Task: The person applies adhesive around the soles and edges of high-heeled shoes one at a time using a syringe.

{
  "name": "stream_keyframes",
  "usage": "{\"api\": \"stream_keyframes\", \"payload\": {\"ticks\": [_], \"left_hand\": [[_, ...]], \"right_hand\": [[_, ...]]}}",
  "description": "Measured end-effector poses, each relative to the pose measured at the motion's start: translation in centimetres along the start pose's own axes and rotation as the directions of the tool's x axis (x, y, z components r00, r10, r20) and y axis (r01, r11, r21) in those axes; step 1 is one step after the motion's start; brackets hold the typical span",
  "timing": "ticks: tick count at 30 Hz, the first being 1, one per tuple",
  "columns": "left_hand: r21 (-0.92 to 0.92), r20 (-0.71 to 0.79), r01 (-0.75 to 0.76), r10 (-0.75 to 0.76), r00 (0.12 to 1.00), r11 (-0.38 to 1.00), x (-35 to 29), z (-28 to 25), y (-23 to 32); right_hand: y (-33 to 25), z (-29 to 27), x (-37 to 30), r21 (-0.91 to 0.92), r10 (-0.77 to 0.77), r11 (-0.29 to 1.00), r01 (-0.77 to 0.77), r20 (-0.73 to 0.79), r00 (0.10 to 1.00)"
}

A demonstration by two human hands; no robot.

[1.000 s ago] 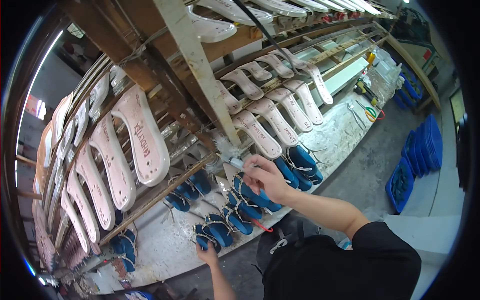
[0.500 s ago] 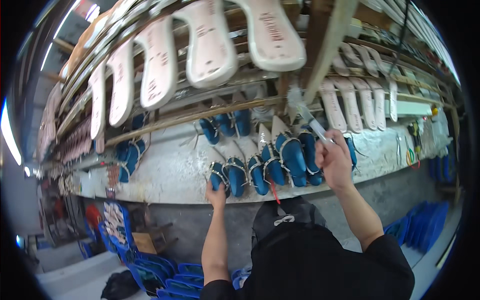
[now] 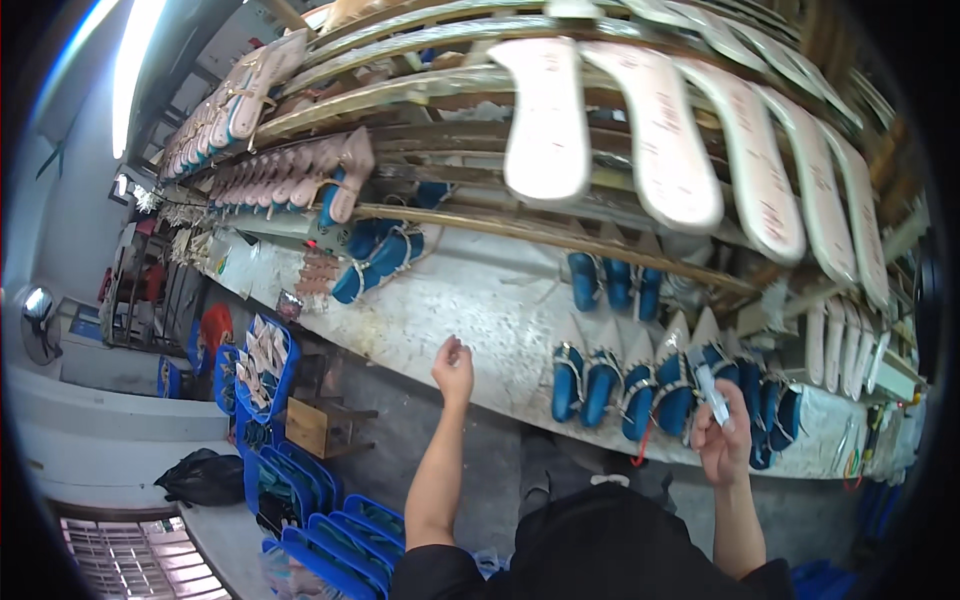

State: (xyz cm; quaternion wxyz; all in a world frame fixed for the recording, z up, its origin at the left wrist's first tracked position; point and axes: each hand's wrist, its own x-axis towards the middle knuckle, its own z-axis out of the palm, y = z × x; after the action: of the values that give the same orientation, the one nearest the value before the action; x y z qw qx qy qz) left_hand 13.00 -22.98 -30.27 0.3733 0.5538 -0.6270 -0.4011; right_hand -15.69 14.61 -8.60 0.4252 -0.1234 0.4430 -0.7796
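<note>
- Right hand (image 3: 725, 440) grips a pale, slim tool (image 3: 711, 393) in front of pointed, blue-lined shoes (image 3: 602, 385) on the whitish tabletop (image 3: 400, 325).
- Left hand (image 3: 453, 372) curls loosely; whether fingertips meet, I cannot tell.
- The step seems between shoes; the next calls for steadying one.

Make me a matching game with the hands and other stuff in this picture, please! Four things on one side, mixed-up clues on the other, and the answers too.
Things
1. Left hand
2. Right hand
3. Black bag
4. Pale sole-shaped pieces

Clues
A. Up on the wooden rack
B. Left of the stacked blue trays
C. Holding a pale tool
D. Nothing seen in its grasp

Right pairs: 1-D, 2-C, 3-B, 4-A
</note>
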Motion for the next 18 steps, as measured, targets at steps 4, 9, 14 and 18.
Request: {"api": "stream_keyframes", "payload": {"ticks": [4, 9, 14, 18], "left_hand": [[0.129, -0.049, -0.257, 0.265, 0.963, 0.958, 16.1, -2.5, -1.2], [0.534, -0.059, -0.36, 0.458, 0.887, 0.765, 33.4, -2.9, -3.6], [0.653, 0.281, -0.315, 0.166, 0.945, 0.689, 37.3, -3.5, -4.6], [0.571, 0.306, -0.397, 0.263, 0.915, 0.719, 35.7, -6.3, -5.5]], "right_hand": [[4.7, 5.0, 2.3, -0.053, 0.011, 0.998, -0.017, -0.108, 0.994], [10.5, 12.2, 5.3, -0.124, 0.02, 0.991, -0.056, -0.272, 0.962], [12.6, 16.6, 6.8, -0.132, 0.035, 0.988, -0.08, -0.312, 0.95], [13.3, 20.4, 9.4, -0.225, 0.03, 0.969, -0.104, -0.309, 0.951]]}}
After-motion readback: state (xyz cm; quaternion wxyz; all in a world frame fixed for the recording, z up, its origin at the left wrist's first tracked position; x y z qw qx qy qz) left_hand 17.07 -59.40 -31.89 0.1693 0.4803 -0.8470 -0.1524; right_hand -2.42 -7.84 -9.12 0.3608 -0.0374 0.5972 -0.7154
